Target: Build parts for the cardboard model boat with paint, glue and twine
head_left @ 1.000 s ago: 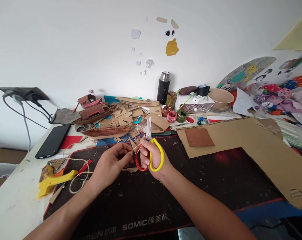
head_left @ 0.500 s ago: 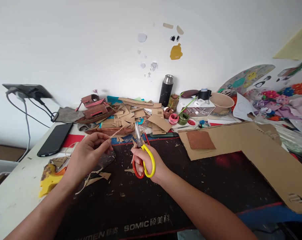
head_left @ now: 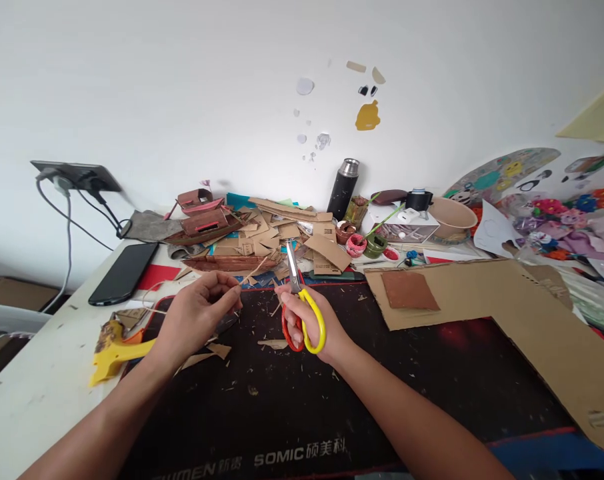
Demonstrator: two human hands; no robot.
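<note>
Between thumb and fingers, my left hand (head_left: 195,320) pinches a thin beige string (head_left: 255,271), whose short end sticks out to the upper right. My right hand (head_left: 315,320) grips a pair of scissors (head_left: 293,263) by one red and one yellow handle. The blades point away from me and look nearly closed, a little right of the string's end and apart from it. Both hands are above a dark desk mat (head_left: 292,400). Beyond them lie a brown model boat hull (head_left: 227,263) and a pile of cardboard scraps (head_left: 262,233).
A yellow glue gun (head_left: 115,353) and a phone (head_left: 123,273) lie on the left. At the back stand a black thermos (head_left: 344,190), small paint jars (head_left: 356,245) and a finished-looking model boat (head_left: 205,223). A large cardboard sheet (head_left: 532,333) with a brown square (head_left: 411,291) covers the right.
The whole view has shifted, so everything appears further right. Both hands keep their holds on the string and scissors. A loose string length below my left hand no longer shows.
</note>
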